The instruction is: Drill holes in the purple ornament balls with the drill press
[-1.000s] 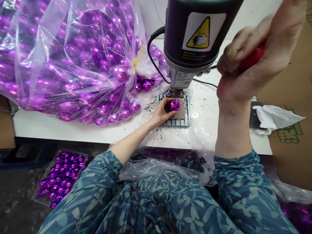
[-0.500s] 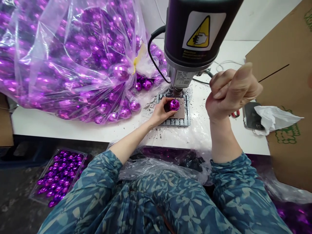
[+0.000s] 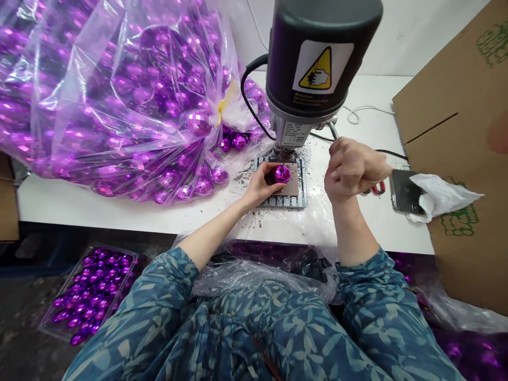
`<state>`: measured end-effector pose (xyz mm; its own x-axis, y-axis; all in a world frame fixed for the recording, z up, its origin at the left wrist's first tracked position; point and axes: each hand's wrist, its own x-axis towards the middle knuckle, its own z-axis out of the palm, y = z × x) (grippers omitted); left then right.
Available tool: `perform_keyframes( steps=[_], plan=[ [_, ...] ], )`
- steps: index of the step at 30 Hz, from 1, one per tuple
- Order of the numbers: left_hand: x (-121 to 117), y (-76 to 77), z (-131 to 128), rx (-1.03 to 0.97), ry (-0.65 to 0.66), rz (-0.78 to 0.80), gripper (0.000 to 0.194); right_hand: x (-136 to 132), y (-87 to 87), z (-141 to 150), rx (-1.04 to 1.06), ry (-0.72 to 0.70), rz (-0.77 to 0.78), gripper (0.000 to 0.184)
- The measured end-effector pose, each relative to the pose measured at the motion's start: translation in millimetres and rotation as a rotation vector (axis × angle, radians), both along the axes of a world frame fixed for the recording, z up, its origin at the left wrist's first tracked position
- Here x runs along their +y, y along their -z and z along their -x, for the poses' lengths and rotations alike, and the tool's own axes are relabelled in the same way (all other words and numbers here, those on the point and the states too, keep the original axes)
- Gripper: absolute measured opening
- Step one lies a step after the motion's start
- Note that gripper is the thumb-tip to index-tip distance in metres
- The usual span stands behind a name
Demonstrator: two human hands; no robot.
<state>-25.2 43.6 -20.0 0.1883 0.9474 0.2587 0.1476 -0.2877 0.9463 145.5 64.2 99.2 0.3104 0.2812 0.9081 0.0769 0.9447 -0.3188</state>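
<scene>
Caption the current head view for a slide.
Left hand holds a shiny purple faceted ball beneath a black drill press; right hand grips its grey metal lever.

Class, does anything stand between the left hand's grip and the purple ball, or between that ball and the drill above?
Nothing visible does. The left hand's grip holds the purple ball directly, and only the thin bit shows between ball and drill chuck.

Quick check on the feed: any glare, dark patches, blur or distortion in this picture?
Head view: bright glints streak the plastic bag and dot the ball in the left hand; head view, lower left: the floor is dim; head view, top: small print under the warning label is mostly unreadable; head view, bottom: the sleeves look somewhat stretched.
</scene>
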Motion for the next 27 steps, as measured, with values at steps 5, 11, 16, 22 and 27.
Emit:
perform_keyframes(
  steps=[5, 11, 16, 22, 27],
  plan=[
    [0, 0.3, -5, -0.004, -0.025, 0.012, 0.054, -4, -25.6, 8, 0.032, 0.029, 0.088, 0.08],
    [-27, -31.2, -3, 0.238, -0.283, 0.013, 0.049, 13, -96.2, 16, 0.086, -0.068, 0.367, 0.06],
    [-96, -74.0, 26, 0.598, 0.394, 0.112, 0.036, 26, -105.7, 15, 0.153, -0.25, 0.407, 0.063],
    [-150, -76.4, 35, 0.998, 0.711, 0.106, 0.047, 17, -107.6, 21, 0.191, -0.262, 0.371, 0.062],
    [-65, -80.8, 51, 0.726, 0.21, 0.091, 0.026, 14, -109.0, 22, 0.181, -0.269, 0.366, 0.074]
  ],
)
